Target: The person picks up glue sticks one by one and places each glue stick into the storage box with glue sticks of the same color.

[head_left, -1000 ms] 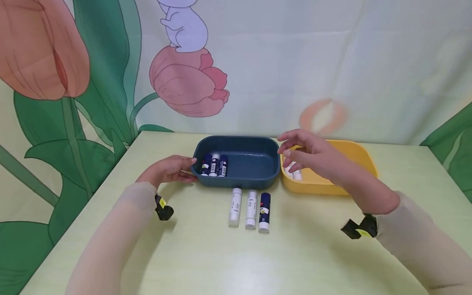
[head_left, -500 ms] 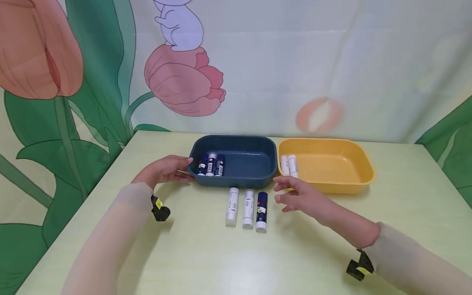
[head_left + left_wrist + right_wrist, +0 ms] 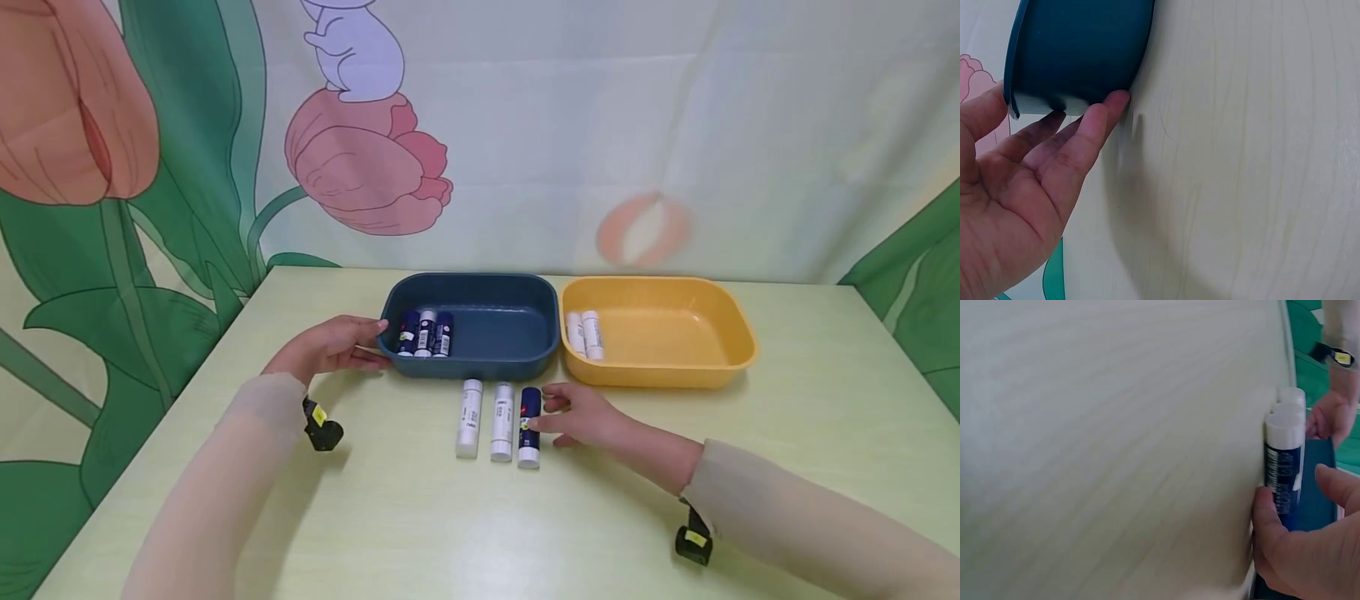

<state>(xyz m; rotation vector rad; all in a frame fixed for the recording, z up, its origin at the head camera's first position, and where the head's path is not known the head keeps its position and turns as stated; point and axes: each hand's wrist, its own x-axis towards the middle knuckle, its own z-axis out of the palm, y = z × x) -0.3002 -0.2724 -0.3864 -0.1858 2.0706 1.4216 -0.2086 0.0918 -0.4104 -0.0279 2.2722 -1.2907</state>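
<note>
In the head view, my left hand (image 3: 333, 343) grips the left end of the dark blue tray (image 3: 517, 367); the left wrist view shows the thumb at its rim and fingertips against its outer wall. My right hand (image 3: 588, 417) is beside a navy glue stick (image 3: 529, 425) with a white end, thumb and fingers spread apart around it. In the right wrist view a fingertip (image 3: 1264, 499) is right at the stick's side, while the thumb stands off it. Two white glue sticks, a left one (image 3: 468, 419) and a middle one (image 3: 502, 422), lie alongside it.
Inside the blue tray, three navy glue sticks (image 3: 425, 335) lie at the left end. A yellow tray (image 3: 675, 377) stands right beside it, with two white glue sticks (image 3: 585, 336) at its left end. A printed flower cloth (image 3: 525, 167) hangs behind the table.
My right hand has come from over the yellow tray down and toward me to the navy glue stick on the table. My left hand stays at the blue tray.
</note>
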